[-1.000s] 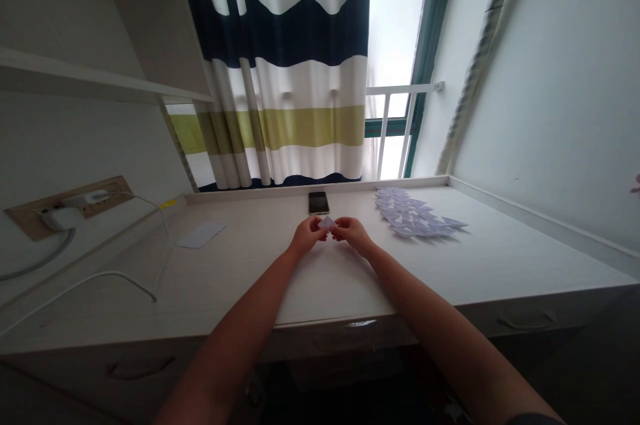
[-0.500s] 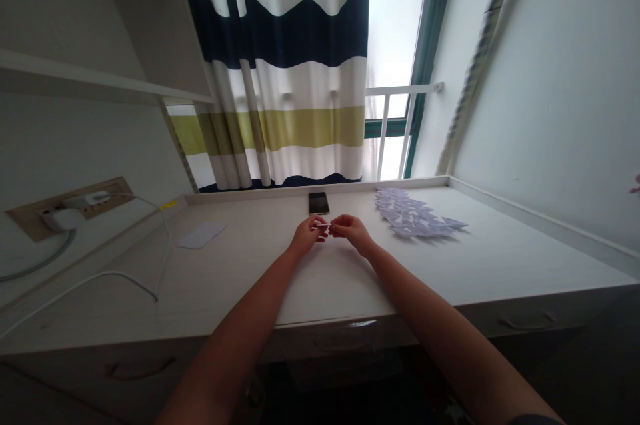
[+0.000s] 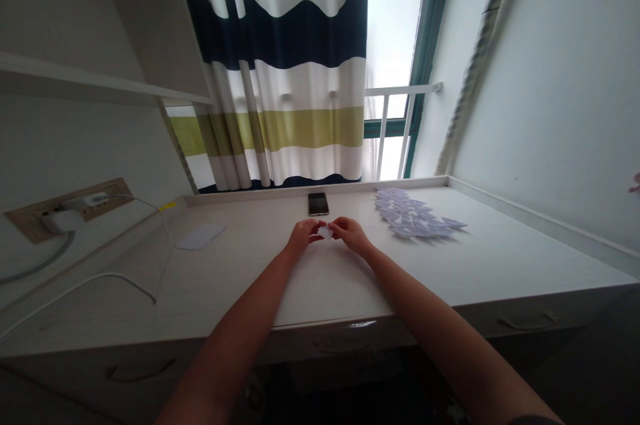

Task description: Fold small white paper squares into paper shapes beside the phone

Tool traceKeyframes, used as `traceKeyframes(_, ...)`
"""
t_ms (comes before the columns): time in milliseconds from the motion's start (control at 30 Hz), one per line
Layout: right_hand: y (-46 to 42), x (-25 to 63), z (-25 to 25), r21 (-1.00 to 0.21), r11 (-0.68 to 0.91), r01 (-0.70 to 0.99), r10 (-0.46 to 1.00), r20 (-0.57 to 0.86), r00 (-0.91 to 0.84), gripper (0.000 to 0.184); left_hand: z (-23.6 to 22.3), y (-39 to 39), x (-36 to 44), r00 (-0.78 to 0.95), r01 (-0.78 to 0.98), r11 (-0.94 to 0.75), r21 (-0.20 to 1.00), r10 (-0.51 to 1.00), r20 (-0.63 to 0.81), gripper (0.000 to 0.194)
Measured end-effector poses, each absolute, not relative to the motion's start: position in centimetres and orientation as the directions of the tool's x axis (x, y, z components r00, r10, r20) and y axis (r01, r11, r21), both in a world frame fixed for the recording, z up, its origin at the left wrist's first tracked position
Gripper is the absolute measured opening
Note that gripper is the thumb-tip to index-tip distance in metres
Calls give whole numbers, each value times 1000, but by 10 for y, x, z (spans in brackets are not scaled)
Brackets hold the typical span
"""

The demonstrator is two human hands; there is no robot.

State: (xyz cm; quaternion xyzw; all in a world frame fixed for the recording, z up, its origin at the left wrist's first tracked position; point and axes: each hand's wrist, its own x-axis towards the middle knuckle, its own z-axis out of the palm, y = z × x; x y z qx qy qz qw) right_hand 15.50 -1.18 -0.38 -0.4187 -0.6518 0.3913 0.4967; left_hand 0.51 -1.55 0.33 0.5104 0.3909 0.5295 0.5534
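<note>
Between my two hands is a small piece of white paper [image 3: 325, 232], seemingly folded, its exact shape too small to make out. My left hand [image 3: 303, 236] pinches it from the left, fingers curled. From the other side my right hand [image 3: 349, 234] grips its edge between thumb and fingers. Just beyond my hands a dark phone [image 3: 319, 204] lies flat on the white desk [image 3: 330, 285]. To the right rests a spread pile of folded white paper pieces [image 3: 413, 215] with pointed tips. Flat white paper sheets [image 3: 201, 236] lie on the left.
A white cable [image 3: 165, 238] runs across the desk's left side from a wall socket panel [image 3: 70, 208] with plugs in it. A raised rim [image 3: 260, 192] borders the back, before a striped curtain [image 3: 285, 92]. Shelves [image 3: 100, 82] overhang at upper left.
The paper in my hands has turned from nearly edge-on to showing a white face toward me. My fingers have shifted slightly around it; the other things stay put.
</note>
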Motion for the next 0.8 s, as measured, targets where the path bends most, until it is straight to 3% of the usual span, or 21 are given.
traceKeyframes(200, -14, 157, -7, -836, 421, 352, 907, 379, -184, 17, 0, -15, 8, 122, -42, -164, 986, 978, 168, 23)
traceKeyframes(467, -16, 156, -8, -801, 431, 416, 902, 376, -211, 10, -1, -15, 7, 111, -23, -179, 984, 977, 181, 22)
traceKeyframes(800, -16, 153, -6, -682, 524, 511, 847, 482, -226, 5, 1, -15, 10, 44, 107, -193, 975, 981, 189, 18)
